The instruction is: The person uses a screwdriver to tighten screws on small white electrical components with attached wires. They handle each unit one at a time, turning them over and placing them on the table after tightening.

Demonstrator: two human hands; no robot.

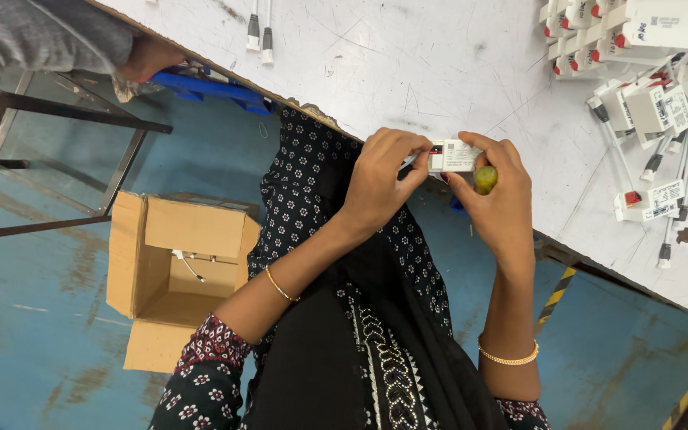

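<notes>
Fingers of both hands pinch one small white labelled block (455,155), its long axis running hand to hand. Left hand (380,179) grips its left end; right hand (499,195) clasps the right end, a yellow-green roll (485,179) tucked beneath.

White worktable (439,64), scuffed and scratched. Heap of white boxed units with red buttons and cabled probes (646,95) at its right edge. Two black-and-white probes (259,32) near its top edge. Open cardboard box (177,271) on the blue floor (41,318), one cabled piece inside. Blue tray (209,86) under the table's left edge. Metal frame (65,119) beside it.
</notes>
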